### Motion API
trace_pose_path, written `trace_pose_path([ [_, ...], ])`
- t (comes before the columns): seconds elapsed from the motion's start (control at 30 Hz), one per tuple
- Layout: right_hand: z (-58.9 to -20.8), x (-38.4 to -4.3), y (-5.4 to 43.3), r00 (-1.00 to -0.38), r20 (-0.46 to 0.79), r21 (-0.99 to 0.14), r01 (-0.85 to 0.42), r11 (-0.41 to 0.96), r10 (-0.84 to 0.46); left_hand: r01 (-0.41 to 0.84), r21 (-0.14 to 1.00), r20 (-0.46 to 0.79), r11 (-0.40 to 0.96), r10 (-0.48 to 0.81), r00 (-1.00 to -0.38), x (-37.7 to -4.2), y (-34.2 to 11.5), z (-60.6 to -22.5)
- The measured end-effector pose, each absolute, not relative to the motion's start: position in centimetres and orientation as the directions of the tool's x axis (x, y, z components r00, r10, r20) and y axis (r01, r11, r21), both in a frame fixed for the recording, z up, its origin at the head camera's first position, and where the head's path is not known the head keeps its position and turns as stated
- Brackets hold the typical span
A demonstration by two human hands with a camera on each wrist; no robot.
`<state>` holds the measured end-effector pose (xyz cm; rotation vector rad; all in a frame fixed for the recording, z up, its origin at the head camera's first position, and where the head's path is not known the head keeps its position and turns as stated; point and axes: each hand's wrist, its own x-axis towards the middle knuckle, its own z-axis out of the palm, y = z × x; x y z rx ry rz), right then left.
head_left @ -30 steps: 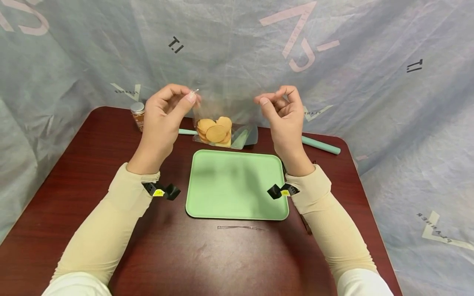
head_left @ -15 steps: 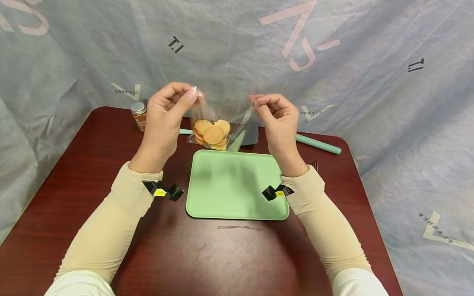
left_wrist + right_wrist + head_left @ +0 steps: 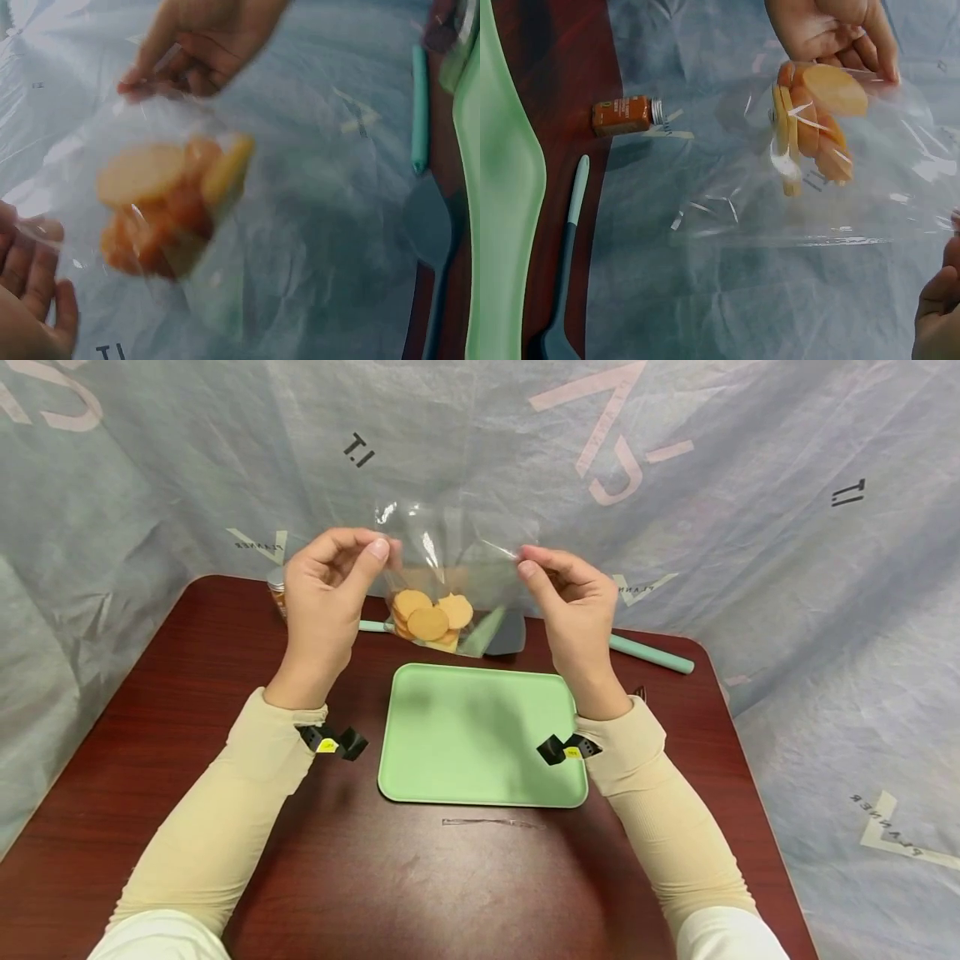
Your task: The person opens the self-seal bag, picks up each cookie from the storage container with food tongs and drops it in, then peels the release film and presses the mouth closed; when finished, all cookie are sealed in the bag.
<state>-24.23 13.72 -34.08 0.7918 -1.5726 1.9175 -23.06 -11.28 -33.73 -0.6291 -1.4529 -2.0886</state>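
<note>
A clear plastic bag [image 3: 453, 560] hangs between the two hands above the far end of the table. Round, flat yellow-orange slices [image 3: 428, 624] lie heaped in its lower left part. The left hand [image 3: 318, 610] pinches the bag's left side between thumb and fingers. On the opposite side, the right hand [image 3: 576, 614] pinches it near the upper edge. Seen from the right wrist, the bag [image 3: 735, 217] is stretched out and shiny, with the slices [image 3: 817, 120] bunched inside. The left wrist view shows the slices [image 3: 165, 202] blurred.
A light green tray [image 3: 480, 735] lies below the bag on the dark red table [image 3: 360, 877]. Behind it are a spatula with a grey head [image 3: 508, 633], a pale green rod [image 3: 652, 655] and a spice jar [image 3: 621, 116]. A thin clear strip [image 3: 487, 822] lies in front.
The right hand came inward to the bag, then moved slightly out to the right. The bag, creased and narrow half a second ago, is now spread wider, its top showing above the hands.
</note>
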Motion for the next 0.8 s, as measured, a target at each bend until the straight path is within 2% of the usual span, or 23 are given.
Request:
trace_pose_path([
  [0.07,-34.0,-24.2,13.7,-0.677,0.734,-0.664,-0.730,-0.160,0.047,0.682,0.680,0.671,-0.267,-0.147,-0.727,-23.2,-11.3,-34.0],
  [0.3,-33.6,-24.2,13.7,-0.641,0.763,-0.628,-0.764,-0.148,0.076,0.734,0.617,0.727,-0.286,-0.150,-0.670,-23.1,-11.6,-34.6],
  [0.47,-33.6,-24.3,14.0,-0.611,0.788,-0.603,-0.791,-0.107,0.074,0.809,0.573,0.800,-0.135,-0.121,-0.587,-22.3,-11.6,-33.8],
  [0.57,-33.5,-24.2,14.2,-0.608,0.791,-0.600,-0.793,-0.106,0.070,0.826,0.564,0.822,-0.007,-0.089,-0.562,-21.3,-11.6,-33.1],
  [0.67,-33.5,-24.2,14.3,-0.604,0.795,-0.595,-0.795,-0.123,0.059,0.827,0.555,0.832,0.084,-0.061,-0.552,-20.7,-11.8,-32.6],
  [0.8,-33.6,-24.3,14.4,-0.598,0.800,-0.589,-0.798,-0.126,0.047,0.822,0.553,0.832,0.134,-0.038,-0.554,-20.4,-12.0,-32.3],
])
